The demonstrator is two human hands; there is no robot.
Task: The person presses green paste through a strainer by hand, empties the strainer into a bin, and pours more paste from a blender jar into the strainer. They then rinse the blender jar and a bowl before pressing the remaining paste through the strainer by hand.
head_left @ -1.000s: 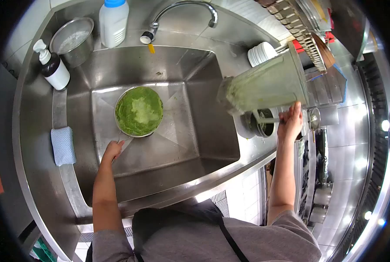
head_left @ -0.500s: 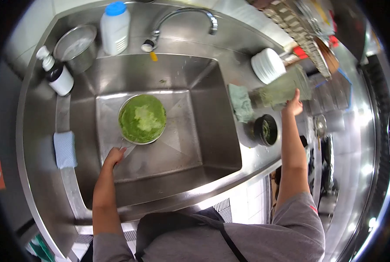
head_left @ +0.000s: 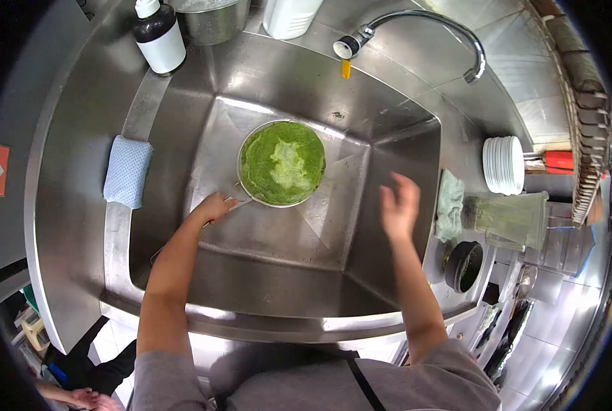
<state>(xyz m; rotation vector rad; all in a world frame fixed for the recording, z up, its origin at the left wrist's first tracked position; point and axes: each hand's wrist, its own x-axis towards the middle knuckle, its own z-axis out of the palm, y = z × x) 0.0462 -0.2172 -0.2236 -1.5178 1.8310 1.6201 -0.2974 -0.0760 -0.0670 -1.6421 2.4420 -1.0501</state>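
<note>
My left hand [head_left: 214,207] is closed round the thin metal handle of a strainer [head_left: 240,171] in the steel sink [head_left: 299,236]. Wet green pulp [head_left: 282,163], paler and frothy in the middle, fills the strainer. My right hand [head_left: 400,204] is over the right side of the sink with its fingers apart and nothing in them. To its right lies a pale green cloth [head_left: 450,205] on the counter. Beyond that rests a clear blender jar [head_left: 511,219] smeared with green. A round black container [head_left: 464,266] with green bits stands nearer to me.
A curved faucet [head_left: 426,15] rises behind the sink. A blue-white sponge cloth [head_left: 128,171] lies on the left rim. A pump bottle [head_left: 160,41], a steel pot [head_left: 213,24] and a white jug [head_left: 291,17] stand behind. Stacked white plates [head_left: 503,166] are right. Another person's hands [head_left: 90,399] show lower left.
My right hand has left the blender jar and come back left over the sink. The camera view has turned and shifted. My left hand keeps hold of the strainer.
</note>
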